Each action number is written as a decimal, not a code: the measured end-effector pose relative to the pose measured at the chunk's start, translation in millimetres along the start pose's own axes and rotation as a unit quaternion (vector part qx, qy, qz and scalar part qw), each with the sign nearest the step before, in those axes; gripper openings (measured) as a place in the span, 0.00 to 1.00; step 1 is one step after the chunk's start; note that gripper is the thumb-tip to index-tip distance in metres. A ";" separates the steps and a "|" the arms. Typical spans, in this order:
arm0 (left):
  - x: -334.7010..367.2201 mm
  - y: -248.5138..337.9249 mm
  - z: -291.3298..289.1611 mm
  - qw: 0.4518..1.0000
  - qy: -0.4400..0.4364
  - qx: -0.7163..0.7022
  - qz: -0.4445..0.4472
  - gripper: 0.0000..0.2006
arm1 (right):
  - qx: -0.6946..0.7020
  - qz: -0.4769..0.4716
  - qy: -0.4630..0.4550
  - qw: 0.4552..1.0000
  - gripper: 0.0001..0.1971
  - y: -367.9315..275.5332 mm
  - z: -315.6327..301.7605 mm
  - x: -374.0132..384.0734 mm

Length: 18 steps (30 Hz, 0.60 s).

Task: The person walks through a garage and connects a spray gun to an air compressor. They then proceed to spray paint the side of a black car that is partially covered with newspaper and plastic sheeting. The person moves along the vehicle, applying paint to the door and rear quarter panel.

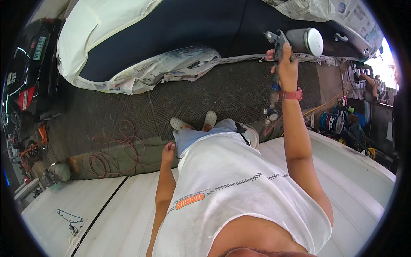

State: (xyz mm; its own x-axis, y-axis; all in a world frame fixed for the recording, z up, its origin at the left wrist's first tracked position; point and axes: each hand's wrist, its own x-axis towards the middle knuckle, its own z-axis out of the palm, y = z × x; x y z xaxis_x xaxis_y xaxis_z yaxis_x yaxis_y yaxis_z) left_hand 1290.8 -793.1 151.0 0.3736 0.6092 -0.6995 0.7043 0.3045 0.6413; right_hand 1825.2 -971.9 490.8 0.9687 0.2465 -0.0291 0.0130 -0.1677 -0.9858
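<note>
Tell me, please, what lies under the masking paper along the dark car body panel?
Under the masking paper, only the car's dark blue panel shows above it and the dark floor below. What the paper covers cannot be seen. The right hand holds a spray gun nearby.

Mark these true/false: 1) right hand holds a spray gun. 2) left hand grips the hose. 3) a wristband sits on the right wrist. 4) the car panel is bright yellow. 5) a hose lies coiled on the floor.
1. True: the right hand has its fingers closed around the metal spray gun with a silver cylindrical cup.
2. False: the left hand hangs empty beside the thigh.
3. True: a coral-red wristband is on the right wrist.
4. False: the car body panel is dark navy, masked with newspaper.
5. True: an orange coiled hose lies on the dark floor.
</note>
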 end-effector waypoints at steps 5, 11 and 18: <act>10.7 0.2 -5.1 1.000 -0.010 0.000 0.002 0.22 | -0.030 0.003 0.007 1.000 0.25 22.7 3.4 -22.3; -1.7 29.3 -6.0 0.998 -0.043 0.047 -0.029 0.23 | -0.004 -0.048 -0.096 0.994 0.22 58.7 76.4 -65.0; -4.9 89.1 6.7 0.988 -0.076 0.106 0.082 0.25 | -0.029 -0.174 -0.175 0.969 0.23 103.9 124.4 -81.2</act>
State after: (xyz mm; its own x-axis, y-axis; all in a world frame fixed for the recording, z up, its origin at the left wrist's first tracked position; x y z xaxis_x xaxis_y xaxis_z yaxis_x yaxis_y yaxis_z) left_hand 1355.8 -773.9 209.4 0.5684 0.5163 -0.6406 0.7308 0.0408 0.6814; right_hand 1717.0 -890.6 370.2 0.7594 0.6049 0.2394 0.3485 -0.0675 -0.9349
